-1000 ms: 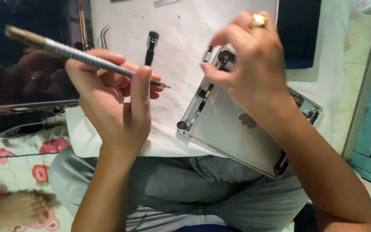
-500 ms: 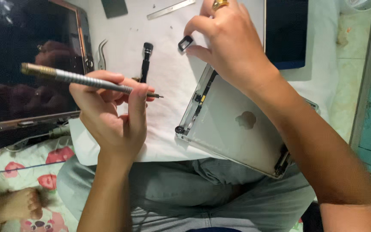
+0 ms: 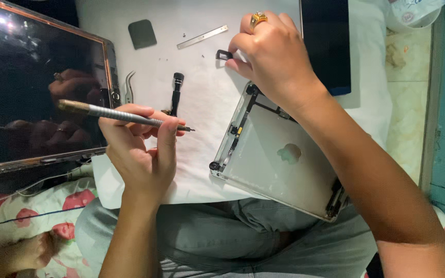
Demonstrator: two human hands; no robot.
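Observation:
My left hand (image 3: 140, 149) grips a slim grey screwdriver (image 3: 114, 114) with a brass end, its tip pointing right above the white cloth. My right hand (image 3: 274, 56), with a gold ring on one finger, pinches a small black part (image 3: 224, 54) just above the cloth, beyond the top corner of an opened silver tablet shell (image 3: 284, 164). The shell lies tilted on the cloth and over my lap, with cables and small parts along its left edge.
A large dark screen panel (image 3: 32, 87) lies at the left. On the white cloth (image 3: 202, 103) lie curved tweezers (image 3: 129, 85), a black short tool (image 3: 176, 92), a dark square pad (image 3: 142, 34) and a thin metal strip (image 3: 202, 37). Another dark panel (image 3: 325, 41) lies at the top right.
My right hand lifted from the shell's top corner and carried the small black part away over the cloth. My left hand kept hold of the screwdriver.

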